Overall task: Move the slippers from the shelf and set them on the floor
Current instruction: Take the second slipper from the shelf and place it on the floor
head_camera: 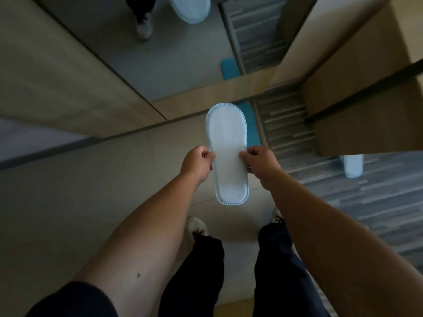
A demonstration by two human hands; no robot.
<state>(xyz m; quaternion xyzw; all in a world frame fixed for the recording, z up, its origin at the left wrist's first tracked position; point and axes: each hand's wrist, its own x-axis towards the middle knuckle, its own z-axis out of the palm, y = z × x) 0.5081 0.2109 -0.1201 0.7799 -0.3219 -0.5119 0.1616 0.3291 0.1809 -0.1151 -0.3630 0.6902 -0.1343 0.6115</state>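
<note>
A flat white slipper (227, 143) with pale blue stitched edging hangs in the air above the floor, sole side up, its long axis pointing away from me. My left hand (198, 161) pinches its left edge near the middle. My right hand (258, 161) pinches the right edge opposite. A second white slipper (353, 165) lies at the right, just under the wooden cabinet edge, partly hidden. The held slipper's reflection (191, 8) shows in the mirror at the top.
A tall mirror (160, 65) faces me and reflects the floor and a shoe. A wooden cabinet (357, 106) stands at the right. Below are beige floor tiles (80, 191), striped grey carpet (377, 202), a blue mat (251, 129), and my two feet.
</note>
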